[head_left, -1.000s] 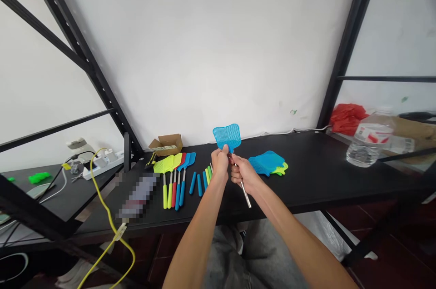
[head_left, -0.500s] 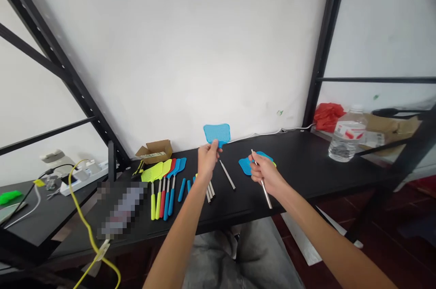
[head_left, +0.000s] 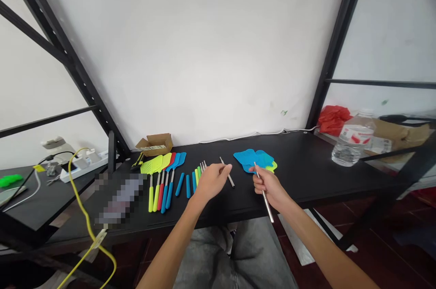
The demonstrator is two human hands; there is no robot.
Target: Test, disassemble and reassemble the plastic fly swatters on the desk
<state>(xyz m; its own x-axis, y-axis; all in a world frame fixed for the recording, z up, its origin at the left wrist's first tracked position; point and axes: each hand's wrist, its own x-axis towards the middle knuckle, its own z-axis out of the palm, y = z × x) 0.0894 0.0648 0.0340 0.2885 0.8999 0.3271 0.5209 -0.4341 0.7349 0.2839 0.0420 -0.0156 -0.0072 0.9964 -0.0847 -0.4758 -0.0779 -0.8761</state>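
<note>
My right hand [head_left: 269,184] is wrapped round a silver metal tube [head_left: 267,206], held slanting over the table's front edge. Just behind it lies a small pile of blue fly swatter heads [head_left: 245,157], with a yellow-green swatter head [head_left: 273,166] partly under them. My left hand [head_left: 213,182] hovers over the table with nothing visible in it, its thumb stretched out and the other fingers mostly hidden. Close beside it lies another metal tube [head_left: 230,177]. Several blue handle sleeves [head_left: 188,186] and green handle sleeves [head_left: 197,175] lie left of that hand, which partly covers more tubes [head_left: 203,165].
Assembled fly swatters [head_left: 165,189] in yellow-green, red and blue lie in a row on the left. Behind them stands an open cardboard box [head_left: 155,144]. A water bottle [head_left: 352,141] and a red bag [head_left: 334,118] are at the right. A yellow cable [head_left: 81,207] hangs at the left.
My left hand has let go of the blue swatter head, which now lies on the pile, and has come lower. The right hand still holds the tube.
</note>
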